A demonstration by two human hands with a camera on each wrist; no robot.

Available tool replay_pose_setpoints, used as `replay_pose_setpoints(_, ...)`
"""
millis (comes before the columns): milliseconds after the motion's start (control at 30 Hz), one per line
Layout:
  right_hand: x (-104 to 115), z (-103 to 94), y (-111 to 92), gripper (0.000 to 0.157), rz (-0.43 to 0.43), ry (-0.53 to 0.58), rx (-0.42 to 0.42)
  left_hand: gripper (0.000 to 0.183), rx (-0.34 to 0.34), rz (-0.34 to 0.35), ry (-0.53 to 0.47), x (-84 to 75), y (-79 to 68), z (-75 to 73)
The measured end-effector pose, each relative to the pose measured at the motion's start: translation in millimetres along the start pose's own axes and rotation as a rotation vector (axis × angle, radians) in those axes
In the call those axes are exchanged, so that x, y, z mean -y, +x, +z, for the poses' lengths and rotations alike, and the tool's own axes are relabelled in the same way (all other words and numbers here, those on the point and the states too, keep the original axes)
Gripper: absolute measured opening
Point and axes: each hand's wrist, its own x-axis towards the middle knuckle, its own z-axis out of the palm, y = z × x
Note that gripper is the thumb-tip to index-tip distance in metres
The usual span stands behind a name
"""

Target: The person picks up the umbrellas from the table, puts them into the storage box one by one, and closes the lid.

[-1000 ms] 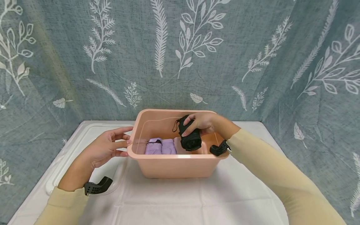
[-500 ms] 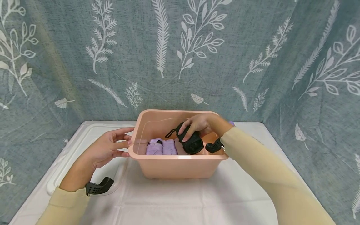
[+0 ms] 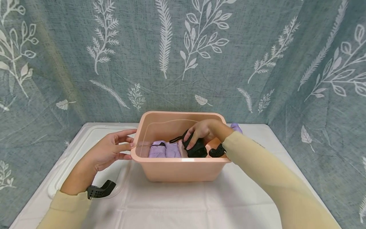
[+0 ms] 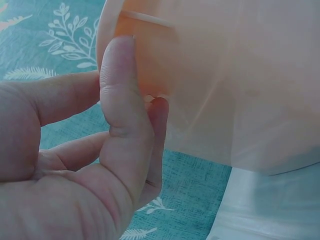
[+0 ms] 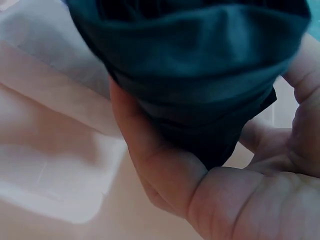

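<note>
Inside peach bin (image 3: 180, 171), room at right, right fingers (image 3: 193, 141) gripping black bundle (image 3: 198, 151), now lower than before, left fingers (image 3: 123, 147) relaxed at rim (image 3: 133, 154).

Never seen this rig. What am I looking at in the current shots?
No robot: these are a person's two bare hands, with a black camera unit on the left wrist and another on the right. The wide picture comes from a head camera looking forward and down; the two close-ups come from the wrists. On the white-covered table stands a peach bin, with a flat white lid-like piece to its left. The left hand touches the bin's rim. Inside, the right hand grips a black bundle near purple rolls.
</note>
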Motion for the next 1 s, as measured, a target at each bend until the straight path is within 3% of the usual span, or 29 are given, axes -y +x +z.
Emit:
replay_pose_setpoints(600, -1, 5.5, 7, 0.050, 0.044, -0.122, -0.026, 0.073, 0.004, -0.005, 0.003, -1.6, -0.8, 0.2)
replay_pose_setpoints(1000, 5, 10.4, 3, 0.045, 0.064, -0.291, -0.026, 0.073, 0.006, -0.008, 0.004, -1.2, -1.4, 0.1)
